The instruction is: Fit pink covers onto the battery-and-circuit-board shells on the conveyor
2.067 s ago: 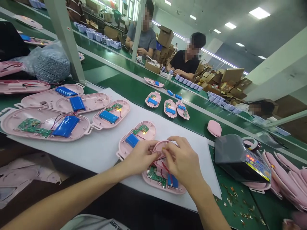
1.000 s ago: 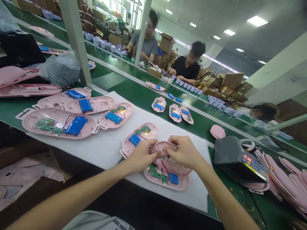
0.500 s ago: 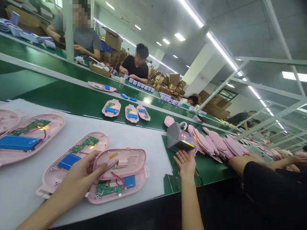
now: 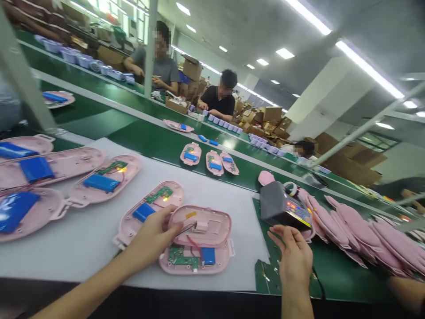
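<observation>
My left hand grips the left edge of a pink cover, tilted above a pink shell that holds a green circuit board and a blue battery. Red wires run between cover and shell. Behind my left wrist lies another open shell with a lit board and a blue battery. My right hand is raised just in front of a grey device with a red display; its fingers are bent but apart, with nothing visible in them.
More open pink shells with blue batteries lie at left on the white sheet. Several stand farther back on the green table. Stacked pink covers fill the right. People sit across the table; a person's arm shows at lower right.
The view has swung left, so things appear farther right. My right hand has turned and its fingers have bent inward. My left hand keeps its grip on the pink cover.
</observation>
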Demonstrator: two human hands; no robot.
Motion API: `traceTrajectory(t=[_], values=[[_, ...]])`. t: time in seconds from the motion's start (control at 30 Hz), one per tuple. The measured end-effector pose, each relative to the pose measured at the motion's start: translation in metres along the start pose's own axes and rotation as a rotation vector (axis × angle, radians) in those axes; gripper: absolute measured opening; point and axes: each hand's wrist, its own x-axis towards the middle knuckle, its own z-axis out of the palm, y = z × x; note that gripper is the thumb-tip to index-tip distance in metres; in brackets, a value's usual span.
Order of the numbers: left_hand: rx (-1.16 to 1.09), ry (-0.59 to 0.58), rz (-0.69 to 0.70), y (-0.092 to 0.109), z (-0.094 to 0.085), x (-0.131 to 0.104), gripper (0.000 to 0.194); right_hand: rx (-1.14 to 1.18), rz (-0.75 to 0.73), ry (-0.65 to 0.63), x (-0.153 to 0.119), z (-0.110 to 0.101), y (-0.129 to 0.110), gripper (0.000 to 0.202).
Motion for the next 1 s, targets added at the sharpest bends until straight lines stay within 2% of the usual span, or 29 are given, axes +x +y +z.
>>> traceTrajectory(t=[0.13, 0.2, 0.27, 0.33, 0.5, 0.57, 0.63, 0.7, 0.77, 0.83, 0.87, 0.9, 1.0], values=[[-0.169, -0.105, 0.023, -0.004, 0.0, 0.001, 0.03, -0.374, -0.494, -0.714, -0.045, 0.075, -0.049, 0.023], [-0.23, -0.121, 0.024, -0.005, 0.001, 0.002, 0.026, -0.519, -0.627, -0.964, -0.055, 0.109, -0.062, 0.02], [-0.25, -0.123, 0.043, -0.007, 0.002, 0.002, 0.024, -0.614, -0.681, -1.106, -0.056, 0.132, -0.063, 0.022], [-0.232, -0.128, 0.076, -0.008, 0.001, 0.002, 0.023, -0.684, -0.726, -1.139, -0.055, 0.144, -0.056, 0.023], [-0.117, -0.113, 0.155, -0.006, -0.003, 0.001, 0.014, -0.76, -0.926, -0.962, -0.059, 0.15, -0.04, 0.019], [-0.093, -0.116, 0.167, -0.004, -0.005, -0.001, 0.011, -0.789, -0.923, -0.918, -0.061, 0.152, -0.041, 0.017], [-0.071, -0.115, 0.166, -0.004, -0.005, -0.003, 0.01, -0.85, -0.781, -0.86, -0.057, 0.154, -0.045, 0.022], [-0.054, -0.113, 0.153, -0.005, -0.005, -0.004, 0.011, -0.892, -0.521, -0.832, -0.047, 0.156, -0.052, 0.03], [-0.035, -0.105, 0.14, -0.006, -0.004, -0.004, 0.014, -0.854, -0.283, -0.951, -0.036, 0.156, -0.059, 0.029], [0.011, -0.088, 0.131, -0.006, -0.003, -0.007, 0.016, -0.777, -0.217, -1.149, -0.031, 0.15, -0.065, 0.021], [0.041, -0.086, 0.128, -0.005, -0.004, -0.009, 0.017, -0.757, -0.268, -1.207, -0.033, 0.145, -0.067, 0.018], [0.072, -0.088, 0.129, -0.004, -0.005, -0.013, 0.02, -0.746, -0.381, -1.206, -0.038, 0.139, -0.066, 0.018], [0.141, -0.069, 0.2, 0.007, -0.019, -0.028, 0.043, -0.692, -0.923, -0.987, -0.064, 0.112, -0.051, 0.021]])
